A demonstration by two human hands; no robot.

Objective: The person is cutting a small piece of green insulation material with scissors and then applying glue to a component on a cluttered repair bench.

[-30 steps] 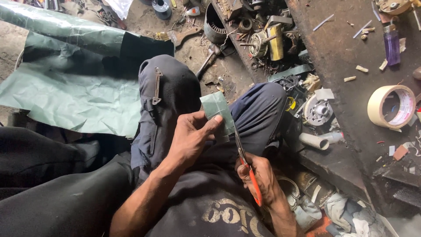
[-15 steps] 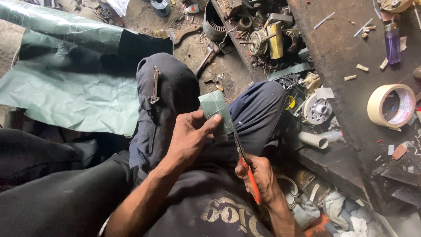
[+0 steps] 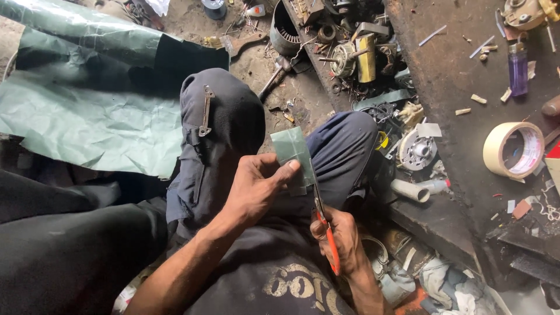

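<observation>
Head view showed your left hand [image 3: 256,189] at the centre of the frame, closed in a pinch on a small rectangular piece of pale green paper-like sheet [image 3: 291,153], thumb on its near face and fingers behind, so that the piece stood up just above your knees. Your right hand [image 3: 338,239], lower and to the right of centre, was wrapped around the red handles of a pair of scissors [image 3: 324,224], whose dark blades ran up to the right edge of the piece, close by your left thumb; whether the blades were parted or shut could not be told. The piece looked light and thin, stiff enough to stand unsupported above your pinch yet likely to bend or crease, so you did well to hold it low and close to the blades, where it would flex least. Its surface seemed matt rather than slippery, so a light pinch probably sufficed. A large crumpled sheet of the same green material [image 3: 87,116] lay over the floor at upper left. A roll of cream masking tape [image 3: 513,150] sat on the dark bench at right, with a purple lighter [image 3: 517,69] near the upper right corner, well apart from your hands.
</observation>
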